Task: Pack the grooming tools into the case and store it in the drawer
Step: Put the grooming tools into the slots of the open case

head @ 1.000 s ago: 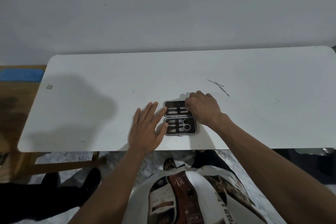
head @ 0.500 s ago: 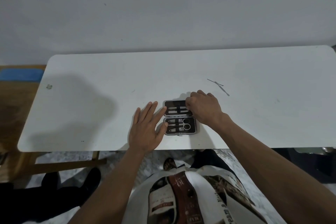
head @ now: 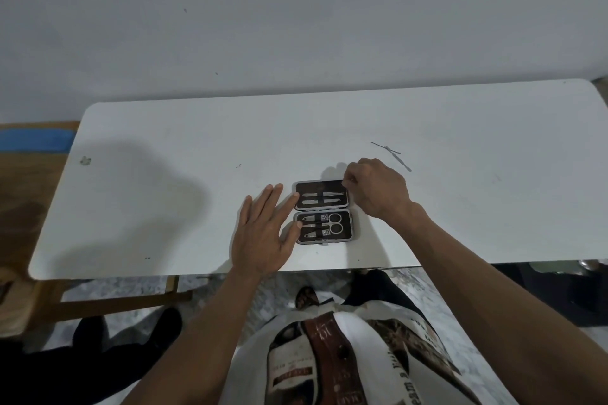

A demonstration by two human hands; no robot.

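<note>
Lying open near the front edge of the white table [head: 164,194], the grooming case [head: 323,211] shows both halves: the far half holds two slim tools under a strap, the near half holds scissors [head: 330,223] and what look like clippers. Since a second ago the right hand [head: 375,189] has lifted off the far half and drawn back to the case's far right corner, uncovering the two tools there; its fingertips are pinched narrow at that corner, and whether they hold anything is too small to tell. The left hand [head: 263,233] has not moved: it lies flat against the case's left side, fingers spread wide, their tips touching the rim to steady it. Beyond the case, past the right hand, thin loose tools [head: 391,154] lie crossed on the table, well apart from the case. That suggests one tool has just been seated and the loose ones are next; closing the case and storing it in the drawer are not yet done.
</note>
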